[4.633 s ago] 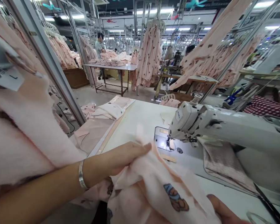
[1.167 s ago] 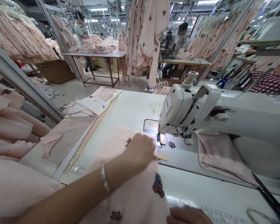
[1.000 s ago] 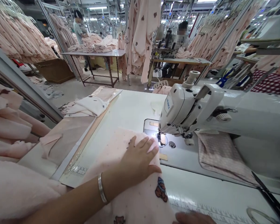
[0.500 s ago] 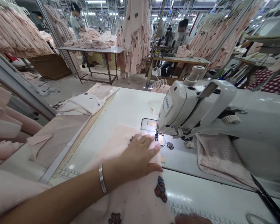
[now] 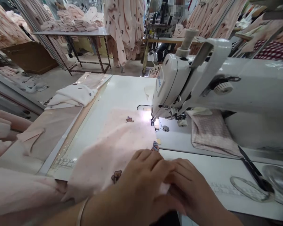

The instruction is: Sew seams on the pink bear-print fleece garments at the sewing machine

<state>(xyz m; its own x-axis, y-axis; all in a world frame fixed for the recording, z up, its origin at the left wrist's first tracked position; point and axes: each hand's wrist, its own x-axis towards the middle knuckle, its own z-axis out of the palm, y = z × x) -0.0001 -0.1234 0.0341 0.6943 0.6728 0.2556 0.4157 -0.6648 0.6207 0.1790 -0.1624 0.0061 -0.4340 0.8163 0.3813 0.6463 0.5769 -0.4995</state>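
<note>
Pink bear-print fabric, pressed to counter under left hand and right hand, grip impossible to tell; seemingly aligning for needle, calling for straight feed.

We have one view, worn on the head, facing forward and down across the bench. It sits close above our left hand and right hand at the lower edge, the sewing machine near ahead.

Fabric on table, left of sewing machine
</note>
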